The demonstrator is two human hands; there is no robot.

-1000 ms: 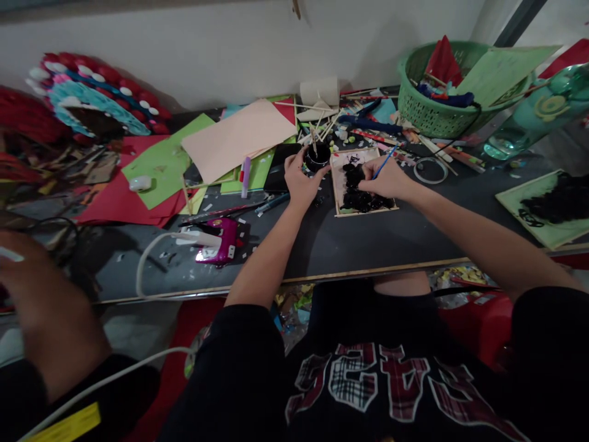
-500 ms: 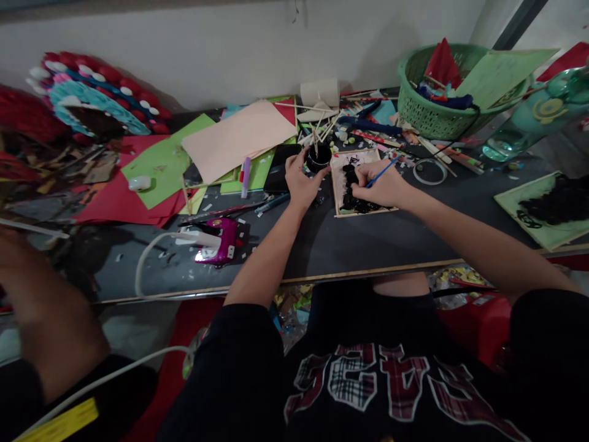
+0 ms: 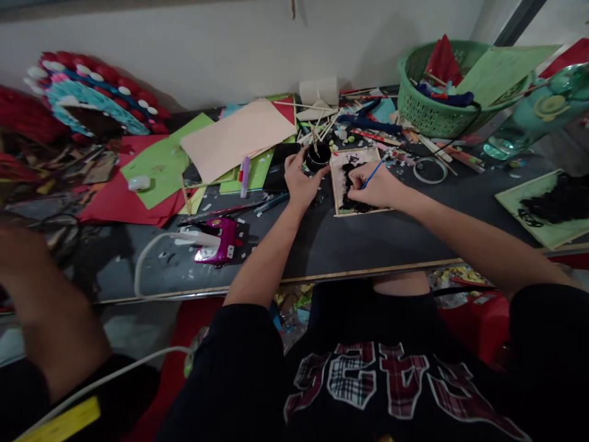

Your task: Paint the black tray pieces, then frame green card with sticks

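My left hand (image 3: 299, 179) is wrapped round a small black cup (image 3: 319, 158) with thin sticks standing in it. Pinched in my right hand (image 3: 375, 187) is a slim blue-handled paintbrush (image 3: 373, 172); my fingers hide its tip. That hand rests over a shallow framed panel (image 3: 339, 184), pale with black patches, lying flat just right of the cup. A second panel (image 3: 534, 227), pale green with a black mass on it, lies at the table's right end.
A green basket (image 3: 427, 116) and a clear bottle (image 3: 510, 135) stand at the back right. Coloured paper (image 3: 234, 138), a purple glue gun (image 3: 223, 242) with a white cord, a tape ring (image 3: 430, 170) and scraps cover the table. Another person's arm (image 3: 50, 313) is at left.
My right hand has shifted slightly left over the panel, and the brush handle now stands steeper. My left hand stays on the cup. The other person's arm has moved a little.
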